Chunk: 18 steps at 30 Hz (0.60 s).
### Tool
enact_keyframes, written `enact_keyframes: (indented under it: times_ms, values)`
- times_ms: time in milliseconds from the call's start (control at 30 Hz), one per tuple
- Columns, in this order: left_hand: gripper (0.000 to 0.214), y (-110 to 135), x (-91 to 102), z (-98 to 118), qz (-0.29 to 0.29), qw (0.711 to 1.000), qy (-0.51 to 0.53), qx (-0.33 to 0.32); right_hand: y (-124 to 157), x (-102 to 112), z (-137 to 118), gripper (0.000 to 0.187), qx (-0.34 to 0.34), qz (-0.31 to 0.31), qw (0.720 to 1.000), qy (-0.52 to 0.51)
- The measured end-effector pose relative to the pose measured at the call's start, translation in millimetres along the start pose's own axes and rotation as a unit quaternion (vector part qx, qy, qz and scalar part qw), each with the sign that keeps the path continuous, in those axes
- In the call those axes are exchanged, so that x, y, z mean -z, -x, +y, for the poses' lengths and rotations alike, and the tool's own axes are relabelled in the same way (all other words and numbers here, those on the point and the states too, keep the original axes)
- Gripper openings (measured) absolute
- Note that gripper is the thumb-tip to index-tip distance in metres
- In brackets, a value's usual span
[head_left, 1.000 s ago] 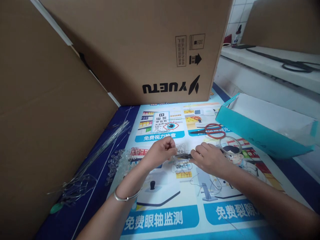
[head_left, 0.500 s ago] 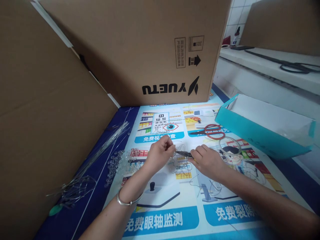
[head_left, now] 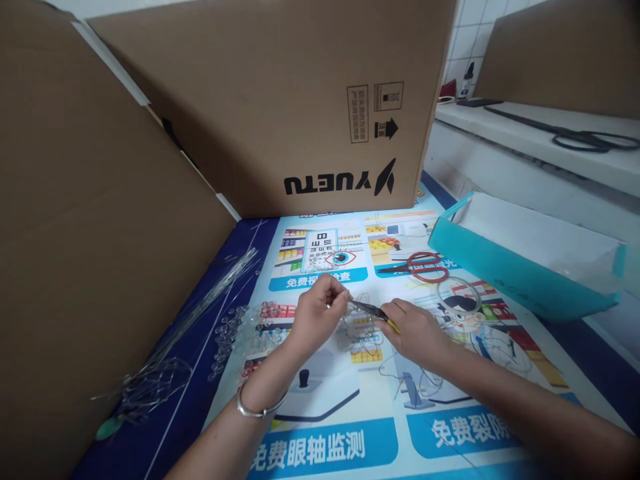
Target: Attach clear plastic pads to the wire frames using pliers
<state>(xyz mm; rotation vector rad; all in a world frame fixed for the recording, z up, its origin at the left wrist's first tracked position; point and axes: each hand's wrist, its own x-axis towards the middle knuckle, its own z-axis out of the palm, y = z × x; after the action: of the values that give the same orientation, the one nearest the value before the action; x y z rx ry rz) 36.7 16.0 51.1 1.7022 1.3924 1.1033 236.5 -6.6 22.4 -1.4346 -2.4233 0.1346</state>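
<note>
My right hand [head_left: 413, 328] grips a pair of pliers [head_left: 369, 309] with dark jaws and a yellow handle. The jaws point left, their tips close to the fingers of my left hand [head_left: 323, 303]. Those left fingers are pinched together; what lies between them is too small to make out. Thin wire pieces [head_left: 367, 343] lie on the printed mat below the pliers. Beside my left hand, clear beads [head_left: 250, 330] are spread over the mat.
Red-handled scissors [head_left: 425, 267] and a wire coil [head_left: 460, 295] lie beyond my right hand, near a turquoise box [head_left: 520, 267]. Long wires [head_left: 210, 300] lie at left along cardboard walls [head_left: 260, 113]. Black scissors [head_left: 575, 137] rest on a ledge.
The pliers have tilted, and more of their yellow handle shows under my right hand. My left hand stays pinched in nearly the same place. The camera view has shifted slightly.
</note>
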Motion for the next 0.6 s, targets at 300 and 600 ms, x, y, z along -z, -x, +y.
enact_keyframes:
  times_ms: [300,600]
  values:
    - [0.006,1,0.9,2,0.001,0.998,0.049,-0.031,-1,4,-1,0.024,-0.009,-0.007,0.999,-0.052]
    - [0.015,-3,0.2,5,-0.060,0.982,0.171,0.051,-4,11,11,0.028,0.077,0.073,0.983,0.149]
